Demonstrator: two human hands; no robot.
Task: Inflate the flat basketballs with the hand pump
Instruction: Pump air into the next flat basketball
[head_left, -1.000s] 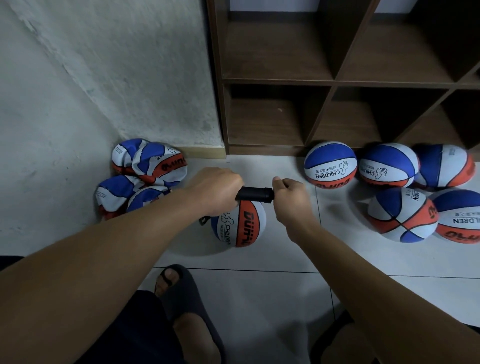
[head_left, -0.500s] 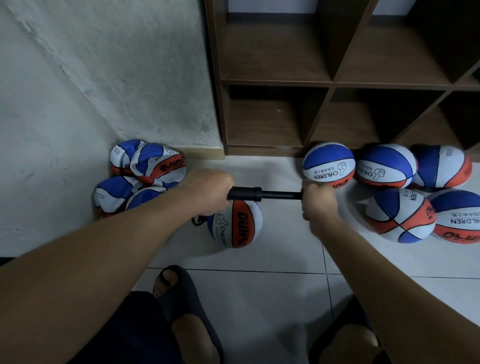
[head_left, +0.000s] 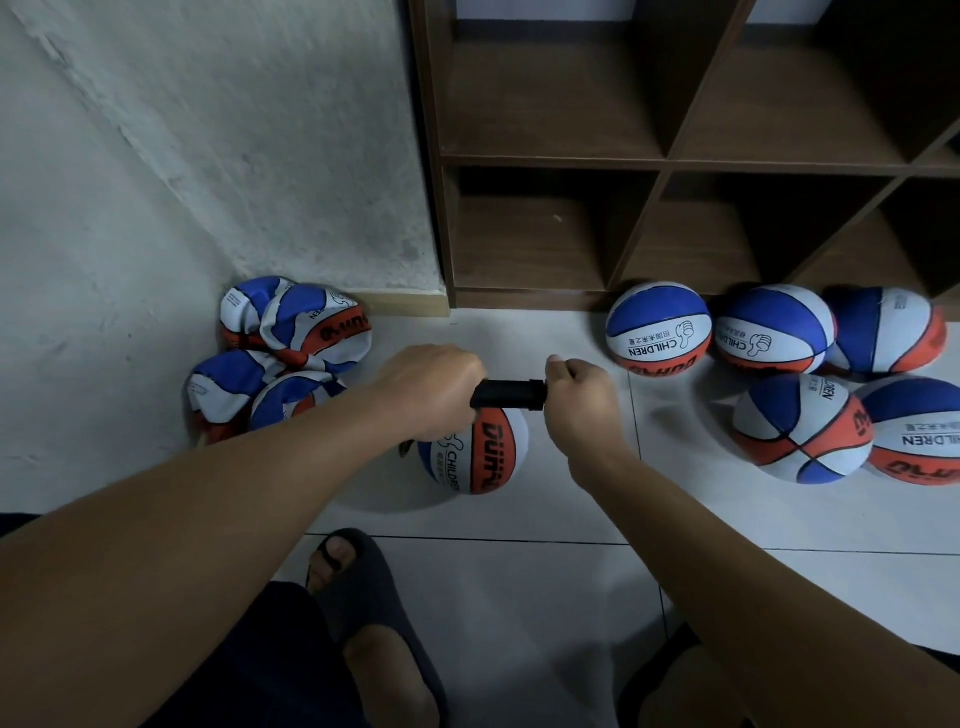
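Black hand pump (head_left: 508, 394) held level just above the basketball (head_left: 475, 451) on the pale tiled floor (head_left: 519, 597). Left hand (head_left: 431, 389) wrapped around the pump's left end, fingers curled over it, knuckles up. Right hand (head_left: 579, 397) fisted against the pump's right end, fingers curled around what must be the handle; handle itself hidden inside the fist. No rod visible between barrel and right fist.

Basketball directly beneath the pump: round, white, blue and orange panels, lettering facing up, resting on the floor. Connection between pump and ball hidden behind the left hand; only a small dark piece (head_left: 405, 448) visible at the ball's left edge.

Left of that ball, against the rough white wall (head_left: 208, 156): heap of flat basketballs (head_left: 280, 353), crumpled and folded, same colours.

Right of that ball: five round basketballs (head_left: 779, 374) clustered on the floor, the back three touching the base of the brown wooden shelf unit (head_left: 660, 161).

Near side of the ball: foot in a dark slide sandal (head_left: 363, 587), toes pointing toward it.
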